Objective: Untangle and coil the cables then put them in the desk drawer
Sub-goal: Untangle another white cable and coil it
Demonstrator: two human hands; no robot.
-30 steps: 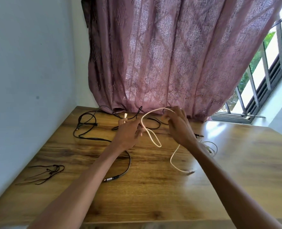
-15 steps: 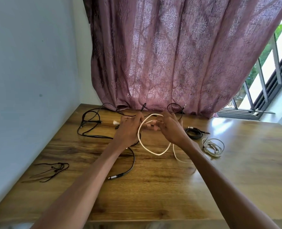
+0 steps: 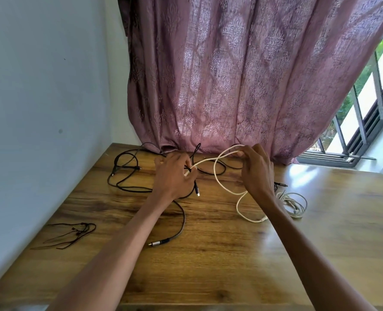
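Note:
A cream braided cable [image 3: 217, 179] loops above the wooden desk [image 3: 208, 254]. My left hand [image 3: 172, 176] pinches one stretch of it near its fingertips, with a black plug [image 3: 197, 190] hanging just below. My right hand [image 3: 256, 167] grips the top of the loop, held up near the curtain. The cable's free end trails down onto the desk by my right forearm. A long black cable [image 3: 130, 173] lies tangled at the back left, its metal plug [image 3: 158, 243] near the desk's middle.
A thin black earphone cord [image 3: 74, 234] lies at the left edge. A coiled white cable [image 3: 294, 204] and a dark coil sit right of my right arm. A mauve curtain [image 3: 230, 86] hangs at the desk's back; a barred window [image 3: 365, 108] is at right.
My hands have drawn apart: the right has lifted and moved right with the cream cable, widening the loop. The left stays low on the cable.

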